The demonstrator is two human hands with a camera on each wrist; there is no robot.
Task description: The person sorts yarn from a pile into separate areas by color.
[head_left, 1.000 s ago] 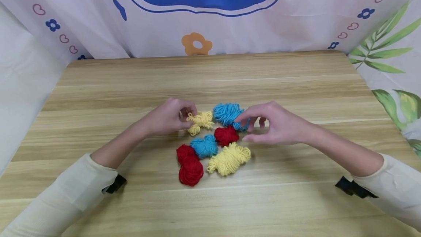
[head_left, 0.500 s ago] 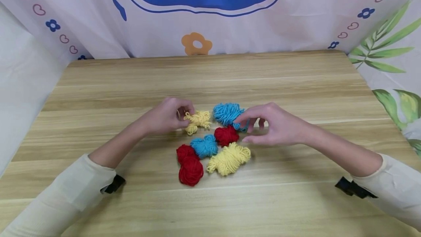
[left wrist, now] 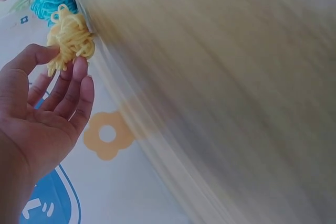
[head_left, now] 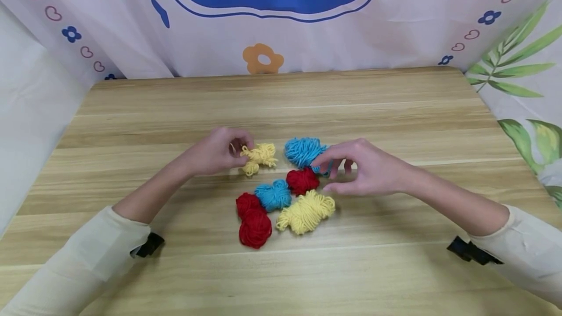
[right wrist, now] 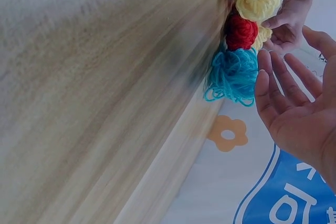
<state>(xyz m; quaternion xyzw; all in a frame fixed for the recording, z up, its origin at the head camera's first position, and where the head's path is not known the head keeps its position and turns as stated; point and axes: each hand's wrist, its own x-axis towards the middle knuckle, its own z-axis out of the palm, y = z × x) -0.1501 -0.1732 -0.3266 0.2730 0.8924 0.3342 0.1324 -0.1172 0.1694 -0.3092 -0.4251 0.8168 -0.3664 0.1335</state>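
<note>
My left hand (head_left: 217, 151) pinches the near end of a small yellow yarn bundle (head_left: 263, 154) between thumb and fingers; the left wrist view shows the loopy yellow yarn (left wrist: 71, 40) at the fingertips. On the other side, my right hand (head_left: 366, 167) is spread with relaxed fingers. Its index fingertip is right at the edge of a larger blue yarn bundle (head_left: 303, 151), and its thumb points toward a red yarn ball (head_left: 302, 181). In the right wrist view, the fingers of the right hand (right wrist: 299, 103) lie beside the blue yarn (right wrist: 233, 74), curled round nothing.
Nearer the front lie a small blue yarn bundle (head_left: 273, 195), a large yellow yarn bundle (head_left: 306, 212) and two red yarn balls (head_left: 255, 228) side by side. All rest on a wooden table (head_left: 395, 277). A printed cloth (head_left: 210, 43) hangs behind its far edge.
My left hand has drawn the small yellow yarn bundle left and slightly away, widening the gap to the blue bundle. My right hand has barely moved.
</note>
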